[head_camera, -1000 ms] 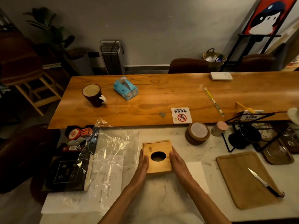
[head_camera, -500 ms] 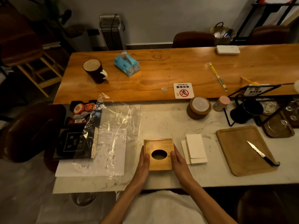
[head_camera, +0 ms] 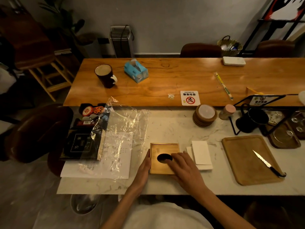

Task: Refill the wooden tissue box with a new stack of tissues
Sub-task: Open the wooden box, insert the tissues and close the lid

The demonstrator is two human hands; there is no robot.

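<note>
The square wooden tissue box [head_camera: 162,149] with a dark oval hole in its lid lies flat on the white marble counter [head_camera: 173,128]. My left hand [head_camera: 144,167] presses flat against the box's left side. My right hand [head_camera: 181,166] rests on top of the lid, its fingertips at the right edge of the oval hole. A small stack of white folded tissues [head_camera: 200,154] lies just right of the box. On the wooden table behind stands a blue soft pack of tissues [head_camera: 136,71].
Crumpled clear plastic wrap [head_camera: 125,128] over printed paper lies left of the box, beside a dark book [head_camera: 81,144]. To the right a wooden tray [head_camera: 244,156] carries a knife [head_camera: 267,163]. Coasters [head_camera: 205,115], a black pitcher [head_camera: 252,119] and a dark mug [head_camera: 105,76] stand farther back.
My right hand left the box's right side and now lies on the lid with fingers at the hole. The left hand stays on the left side. The camera tilted slightly.
</note>
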